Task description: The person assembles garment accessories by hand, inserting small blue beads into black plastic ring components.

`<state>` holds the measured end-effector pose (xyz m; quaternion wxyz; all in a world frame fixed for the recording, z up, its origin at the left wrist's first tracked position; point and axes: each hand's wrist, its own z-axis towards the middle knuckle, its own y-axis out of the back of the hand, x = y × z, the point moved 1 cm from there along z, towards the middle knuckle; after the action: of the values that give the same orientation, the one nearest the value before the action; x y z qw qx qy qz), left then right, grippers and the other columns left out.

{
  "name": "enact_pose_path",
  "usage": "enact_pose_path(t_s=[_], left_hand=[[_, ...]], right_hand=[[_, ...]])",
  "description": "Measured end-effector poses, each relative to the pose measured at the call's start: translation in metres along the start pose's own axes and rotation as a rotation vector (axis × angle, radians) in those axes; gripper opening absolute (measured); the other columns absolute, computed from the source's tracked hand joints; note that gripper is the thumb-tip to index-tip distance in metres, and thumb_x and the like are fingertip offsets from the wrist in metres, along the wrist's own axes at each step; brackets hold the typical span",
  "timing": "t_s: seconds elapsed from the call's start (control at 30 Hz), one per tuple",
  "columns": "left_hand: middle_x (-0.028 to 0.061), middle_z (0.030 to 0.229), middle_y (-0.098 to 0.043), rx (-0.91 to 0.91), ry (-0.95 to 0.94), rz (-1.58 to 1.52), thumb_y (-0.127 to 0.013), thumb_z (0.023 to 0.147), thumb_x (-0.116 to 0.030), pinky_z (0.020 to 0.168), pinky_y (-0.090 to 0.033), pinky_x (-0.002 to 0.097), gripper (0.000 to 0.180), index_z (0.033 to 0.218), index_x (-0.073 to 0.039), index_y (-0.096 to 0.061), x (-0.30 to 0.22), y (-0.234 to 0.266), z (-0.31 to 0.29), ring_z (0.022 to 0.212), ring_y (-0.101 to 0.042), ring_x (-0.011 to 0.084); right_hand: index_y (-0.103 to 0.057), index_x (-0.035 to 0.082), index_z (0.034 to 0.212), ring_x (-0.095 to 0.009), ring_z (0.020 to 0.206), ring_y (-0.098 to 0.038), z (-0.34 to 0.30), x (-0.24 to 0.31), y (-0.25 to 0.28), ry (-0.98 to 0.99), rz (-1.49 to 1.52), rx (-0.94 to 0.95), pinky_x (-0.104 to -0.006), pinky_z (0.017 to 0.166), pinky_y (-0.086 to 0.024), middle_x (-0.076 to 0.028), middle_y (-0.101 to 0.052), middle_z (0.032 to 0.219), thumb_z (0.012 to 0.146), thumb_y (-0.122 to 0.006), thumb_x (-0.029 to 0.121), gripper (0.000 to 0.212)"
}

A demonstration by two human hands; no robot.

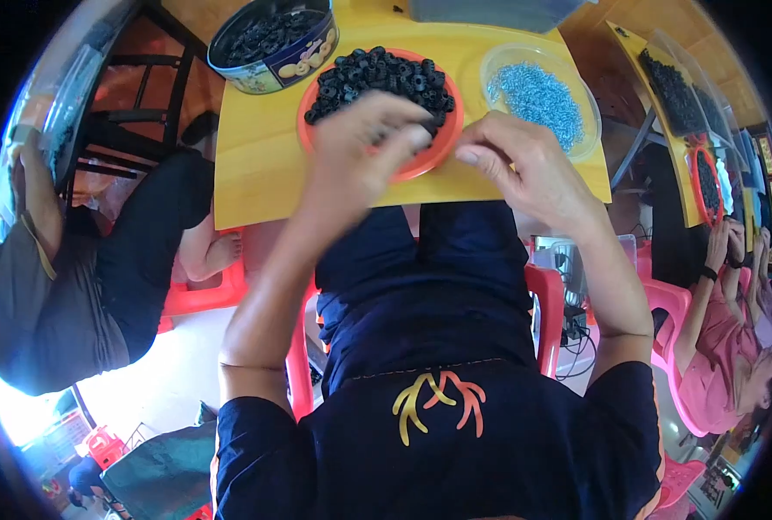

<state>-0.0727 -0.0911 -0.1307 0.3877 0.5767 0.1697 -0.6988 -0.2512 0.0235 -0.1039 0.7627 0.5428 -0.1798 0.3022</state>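
Over the near part of an orange-red bowl (452, 143) is my left hand (355, 147), smeared by motion. Its thumb and fingers curve toward each other, but whether anything lies between them is too blurred to see. The bowl is heaped with small black cylindrical parts (377, 78) that look hollow. My right hand (533, 165) is at the bowl's right side, fingers curled and thumb against the index finger in a pinch. Whatever it may hold is too small to make out. Just beyond it, a clear round tub (592, 130) contains many small shiny bluish screw-like pieces (537, 100).
A round printed tin (264, 80) of black parts stands at the yellow table's (256, 173) far left corner. Behind is a grey bin (498, 13). One person (56, 286) sits at left; others (724, 347) work at a table on the right. A black chair frame (134, 113) stands at left.
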Motion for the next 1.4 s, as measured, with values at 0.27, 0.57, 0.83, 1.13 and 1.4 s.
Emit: enact_pose_path(t_s=[0.27,0.57,0.83,1.13,1.4], left_hand=[[0.012,0.091,-0.07,-0.452,-0.173,0.617,-0.07,0.082,-0.014,0.072,-0.052,0.0304,0.024,0.103,-0.004,-0.067,0.053,0.145,0.102,0.078,-0.067,0.0184],[0.0075,0.09,-0.065,0.037,-0.56,0.688,-0.065,0.084,-0.006,0.079,-0.047,0.0308,0.01,0.093,-0.004,-0.068,0.025,0.067,0.054,0.086,-0.061,0.0203],[0.0065,0.081,-0.053,0.298,-0.64,0.948,-0.067,0.076,-0.007,0.071,-0.045,0.0371,0.016,0.092,-0.006,-0.069,0.041,0.012,0.035,0.082,-0.052,0.0254],[0.0082,0.084,-0.054,0.333,-0.591,0.914,-0.069,0.076,-0.007,0.073,-0.045,0.0368,0.015,0.09,-0.004,-0.065,0.032,0.003,0.037,0.084,-0.054,0.0272],[0.0106,0.087,-0.061,0.241,-0.298,0.572,-0.065,0.08,0.002,0.068,-0.047,0.0302,0.013,0.093,0.0,-0.063,0.028,0.013,0.029,0.074,-0.057,0.0216]], right_hand=[[-0.062,0.0,0.09,-0.035,0.07,-0.058,-0.005,-0.026,0.025,-0.17,-0.12,-0.054,-0.0408,0.063,-0.044,-0.016,-0.061,0.079,0.09,-0.062,0.021,0.02],[-0.062,0.001,0.089,-0.035,0.074,-0.06,-0.024,-0.03,0.019,-0.084,-0.211,0.003,-0.0428,0.067,-0.047,-0.015,-0.061,0.081,0.091,-0.06,0.02,0.019],[-0.061,0.004,0.088,-0.035,0.076,-0.062,-0.031,-0.019,0.006,-0.04,-0.246,0.161,-0.0428,0.066,-0.049,-0.012,-0.059,0.08,0.088,-0.061,0.02,0.016],[-0.066,0.005,0.098,-0.031,0.076,-0.064,-0.03,-0.058,0.071,-0.29,-0.26,-0.077,-0.0378,0.07,-0.05,-0.013,-0.065,0.089,0.087,-0.062,0.014,0.015],[-0.068,0.008,0.093,-0.033,0.082,-0.063,-0.014,-0.084,0.041,-0.059,-0.585,0.076,-0.0419,0.071,-0.05,-0.012,-0.061,0.089,0.081,-0.063,0.013,0.014]])
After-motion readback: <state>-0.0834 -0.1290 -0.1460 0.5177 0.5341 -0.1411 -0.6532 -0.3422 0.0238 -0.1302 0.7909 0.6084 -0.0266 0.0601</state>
